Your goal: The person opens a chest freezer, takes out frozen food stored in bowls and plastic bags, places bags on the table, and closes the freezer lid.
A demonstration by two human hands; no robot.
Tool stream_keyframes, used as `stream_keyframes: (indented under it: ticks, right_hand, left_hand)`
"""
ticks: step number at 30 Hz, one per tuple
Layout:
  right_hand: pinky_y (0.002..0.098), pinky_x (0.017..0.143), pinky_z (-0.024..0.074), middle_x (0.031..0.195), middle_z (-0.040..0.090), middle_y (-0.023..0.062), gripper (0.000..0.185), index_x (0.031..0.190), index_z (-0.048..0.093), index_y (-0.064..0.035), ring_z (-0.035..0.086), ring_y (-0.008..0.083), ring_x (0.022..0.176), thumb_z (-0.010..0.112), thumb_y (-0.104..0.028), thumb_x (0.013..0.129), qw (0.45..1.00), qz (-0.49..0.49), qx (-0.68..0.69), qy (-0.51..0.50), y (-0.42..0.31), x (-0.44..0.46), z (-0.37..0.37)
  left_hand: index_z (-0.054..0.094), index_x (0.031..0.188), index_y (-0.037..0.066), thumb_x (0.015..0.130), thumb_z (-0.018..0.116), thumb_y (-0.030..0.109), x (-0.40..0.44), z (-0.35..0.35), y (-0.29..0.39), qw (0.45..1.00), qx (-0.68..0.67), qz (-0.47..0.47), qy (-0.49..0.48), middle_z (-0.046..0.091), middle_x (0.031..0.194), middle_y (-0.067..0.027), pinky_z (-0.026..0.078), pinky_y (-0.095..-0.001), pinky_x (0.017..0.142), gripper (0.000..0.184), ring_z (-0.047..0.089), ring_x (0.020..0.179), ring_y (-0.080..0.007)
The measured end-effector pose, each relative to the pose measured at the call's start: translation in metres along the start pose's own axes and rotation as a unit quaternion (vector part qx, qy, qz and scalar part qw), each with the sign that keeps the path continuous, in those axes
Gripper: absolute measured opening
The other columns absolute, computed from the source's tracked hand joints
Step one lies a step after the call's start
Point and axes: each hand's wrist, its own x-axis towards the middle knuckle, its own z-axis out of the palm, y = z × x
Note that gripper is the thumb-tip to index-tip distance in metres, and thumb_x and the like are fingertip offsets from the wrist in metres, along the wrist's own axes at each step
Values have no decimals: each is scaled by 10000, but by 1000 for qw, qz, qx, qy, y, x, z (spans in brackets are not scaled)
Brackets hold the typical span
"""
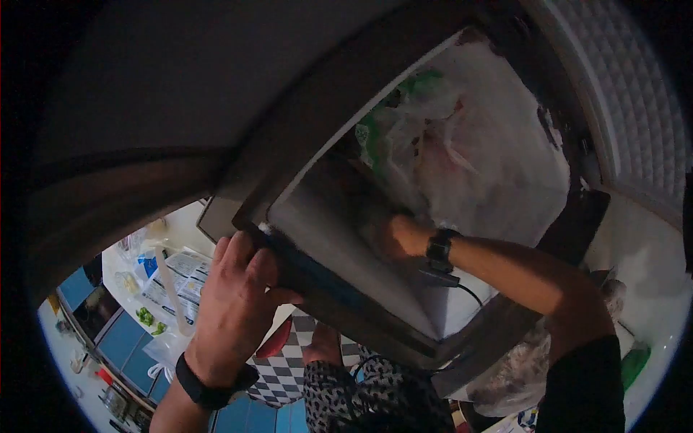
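Patterned shorts [339, 390]: seen near, ctr.
L hand [242, 303]: fingers curled narrow over near-left edge of dark frame [325, 278]; edge held.
R hand [404, 237]: lowered inside frame; fingertips hidden, grip can't be told.
Plastic bag [498, 144]: w/ green print, seen inside, just beyond R hand.
Textured panel [639, 108]: seen far right.

Open compartment [339, 245]: centre; plastic bag [491, 144] lies inside at far end, cable [471, 294] at near end. Table [189, 229]: left of compartment; papers [180, 281] on it. Second bag [514, 379]: outside, near right.
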Motion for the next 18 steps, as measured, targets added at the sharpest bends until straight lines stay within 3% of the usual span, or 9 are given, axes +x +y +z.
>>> stream_keyframes:
  ticks: [1,2,4,6,8,9,10,13,18]
  right_hand:
    - [429,809,561,1087,741,156,281,1111,714,-49,709,301,982,603,-177,887,999,-14,-33,-2,13,15,10]
    - [433,836,552,1117,723,170,308,1151,686,-26,696,319,1007,596,-149,883,997,-3,-48,62,9,21,1]
    - [441,891,535,1177,688,200,377,1231,630,18,670,354,1057,581,-91,874,943,51,-26,327,-11,38,-28]
    - [448,946,517,1237,653,229,456,1312,574,63,644,390,1107,566,-34,866,861,89,75,495,-26,51,-80]
    - [454,1001,492,1313,606,242,475,1324,566,58,608,416,1160,565,-12,855,897,118,224,362,-30,45,-126]
    - [459,1056,468,1389,560,255,495,1337,559,52,572,441,1212,565,11,844,896,139,363,214,-25,46,-135]
    - [459,1056,468,1389,560,255,495,1337,559,52,572,441,1212,565,11,844,896,140,366,211,-16,50,-129]
    - [462,1046,476,1351,592,228,463,1313,590,19,590,403,1203,582,-52,855,948,145,252,131,5,31,-107]
    - [467,1030,491,1288,645,182,418,1272,644,-36,619,340,1186,611,-156,874,976,144,49,-156,19,-59,-40]
  left_hand:
    - [591,854,11,592,896,158,0,-1,1,1000,12,-8,3,531,971,-157,491,-464,823,428,552,936,-377]
    - [591,854,11,592,896,158,0,-1,0,1000,13,-8,3,531,971,-157,491,-464,823,428,552,936,-377]
    - [580,845,15,602,892,163,-1,1,-2,1000,16,-19,-11,539,977,-156,488,-467,820,422,555,944,-381]
    - [573,841,17,606,890,162,-1,1,-2,1000,5,-15,-3,542,979,-158,486,-471,817,421,554,943,-382]
    - [567,836,19,609,889,161,1,4,-1,1000,-9,-9,2,544,981,-160,484,-474,815,419,553,942,-384]
    - [565,835,21,609,889,159,1,5,-1,1000,-3,-13,2,546,985,-162,483,-475,814,419,553,941,-385]
    - [563,834,23,608,890,157,0,5,-2,1000,3,-17,3,548,989,-164,482,-475,813,419,552,941,-386]
    - [564,828,25,603,894,157,0,4,-1,1000,19,-22,1,550,992,-162,481,-477,811,421,553,940,-385]
    - [566,813,20,595,899,158,0,2,2,999,5,-47,-11,543,982,-160,480,-475,813,422,551,938,-378]
